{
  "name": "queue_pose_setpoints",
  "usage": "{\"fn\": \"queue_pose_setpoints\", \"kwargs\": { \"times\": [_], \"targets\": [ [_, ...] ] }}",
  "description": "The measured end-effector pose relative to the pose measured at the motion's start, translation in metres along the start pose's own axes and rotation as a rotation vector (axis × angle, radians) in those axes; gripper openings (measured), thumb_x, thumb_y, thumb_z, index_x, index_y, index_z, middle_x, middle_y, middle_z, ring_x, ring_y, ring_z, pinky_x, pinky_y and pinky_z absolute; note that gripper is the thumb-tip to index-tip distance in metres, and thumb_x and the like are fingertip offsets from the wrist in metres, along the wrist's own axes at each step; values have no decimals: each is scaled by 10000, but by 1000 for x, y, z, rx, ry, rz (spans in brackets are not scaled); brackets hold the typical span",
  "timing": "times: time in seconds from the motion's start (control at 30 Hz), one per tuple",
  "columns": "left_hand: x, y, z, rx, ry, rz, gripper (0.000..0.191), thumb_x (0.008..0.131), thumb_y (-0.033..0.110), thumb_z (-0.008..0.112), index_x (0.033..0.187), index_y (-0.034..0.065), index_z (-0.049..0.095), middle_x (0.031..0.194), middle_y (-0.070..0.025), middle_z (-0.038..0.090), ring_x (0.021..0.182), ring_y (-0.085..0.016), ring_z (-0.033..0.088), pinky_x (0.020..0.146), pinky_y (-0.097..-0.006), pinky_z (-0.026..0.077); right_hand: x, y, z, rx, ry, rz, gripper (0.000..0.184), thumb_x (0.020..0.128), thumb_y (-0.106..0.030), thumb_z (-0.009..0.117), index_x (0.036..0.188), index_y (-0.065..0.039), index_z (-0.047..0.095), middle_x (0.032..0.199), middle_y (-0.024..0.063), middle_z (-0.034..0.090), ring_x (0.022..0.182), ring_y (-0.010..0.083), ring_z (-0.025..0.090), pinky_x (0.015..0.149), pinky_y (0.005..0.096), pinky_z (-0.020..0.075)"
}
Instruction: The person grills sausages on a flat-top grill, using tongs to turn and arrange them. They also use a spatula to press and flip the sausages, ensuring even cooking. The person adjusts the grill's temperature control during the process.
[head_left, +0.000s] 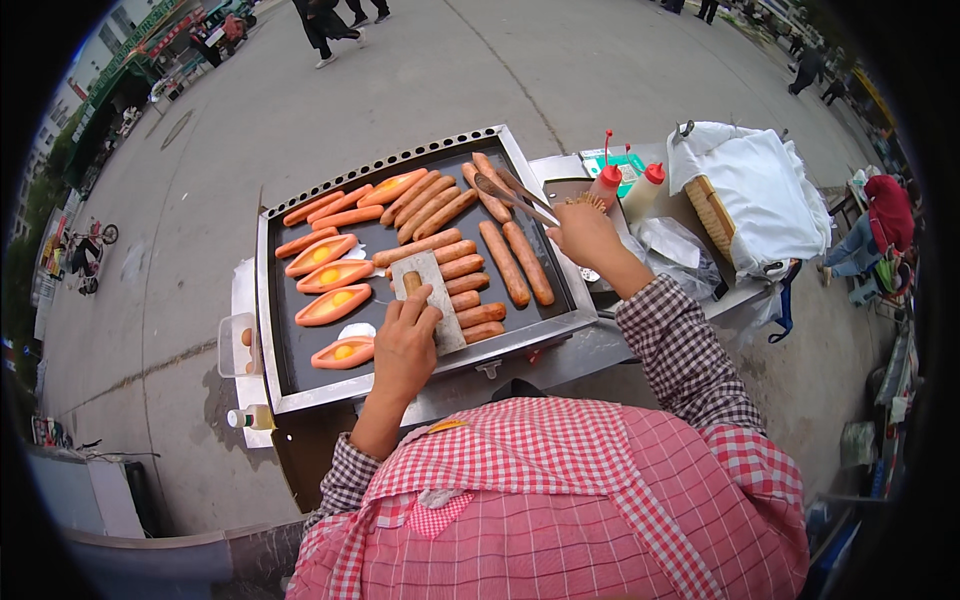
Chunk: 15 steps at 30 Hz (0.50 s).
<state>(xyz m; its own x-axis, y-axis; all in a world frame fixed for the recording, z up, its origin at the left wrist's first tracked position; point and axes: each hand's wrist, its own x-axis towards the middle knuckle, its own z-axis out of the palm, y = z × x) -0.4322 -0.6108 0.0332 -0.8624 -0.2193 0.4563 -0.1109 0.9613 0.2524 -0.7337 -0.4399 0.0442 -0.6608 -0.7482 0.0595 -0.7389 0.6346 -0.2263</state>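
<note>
My left hand (407, 337) grips the small wooden handle of a flat metal press plate (448, 322), which lies over the left ends of several sausages (484, 313) on a dark griddle (420, 375). My right hand (589, 234) is closed on long brown tongs (517, 202) whose tips reach over sausages near the griddle's top right. Two long sausages (529, 262) lie just left of that hand. Split sausages with egg inside (334, 304) line the griddle's left side. More sausages (435, 206) lie in a row at the back.
Red-capped squeeze bottles (606, 184), plastic bags (675, 251) and a cloth-covered box (765, 195) with a brush-like wooden piece stand at the right. A plastic tub with eggs (238, 345) and a white-capped bottle (251, 417) sit left. People (326, 26) walk on the pavement beyond.
</note>
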Motion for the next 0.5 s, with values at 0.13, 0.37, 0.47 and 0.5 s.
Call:
{"fn": "queue_pose_setpoints", "kwargs": {
  "times": [0.13, 0.37, 0.47, 0.5],
  "targets": [
    [1, -2, 4, -10, 31, 12, 257, 762, -76, 627, 987, 45, 660, 1340, -115, 645, 1021, -339, 625, 853, -427, 564, -11, 5, -11, 33, 31, 37, 344, 942, -320, 735, 1054, 4, 702, 984, 238, 745, 960, 417, 732, 832, 526, 577],
    [-2, -6, 0, 2, 2, 0, 230, 786, -13, 663, 1002, 65, 654, 1359, -106, 636, 1019, -322, 624, 829, -430, 566, -6, -15, -2, 10, 23, 22, 340, 935, -319, 749, 1026, 1, 681, 942, 234, 740, 903, 419, 734, 796, 537, 569],
    [-10, -10, 3, 5, -20, 1, 275, 792, -3, 661, 1054, 78, 654, 1389, -92, 615, 1042, -302, 620, 849, -448, 553, -9, -19, -4, 27, 67, 20, 324, 922, -288, 764, 1067, -21, 650, 990, 228, 731, 940, 432, 715, 816, 554, 553],
    [-10, -7, 0, -11, -19, -5, 279, 780, -45, 632, 1034, 68, 647, 1385, -102, 628, 1005, -331, 617, 877, -427, 559, -10, -19, -6, 5, 34, 48, 320, 923, -281, 763, 1071, -22, 647, 1002, 229, 728, 945, 429, 714, 818, 553, 553]
  ]
}}
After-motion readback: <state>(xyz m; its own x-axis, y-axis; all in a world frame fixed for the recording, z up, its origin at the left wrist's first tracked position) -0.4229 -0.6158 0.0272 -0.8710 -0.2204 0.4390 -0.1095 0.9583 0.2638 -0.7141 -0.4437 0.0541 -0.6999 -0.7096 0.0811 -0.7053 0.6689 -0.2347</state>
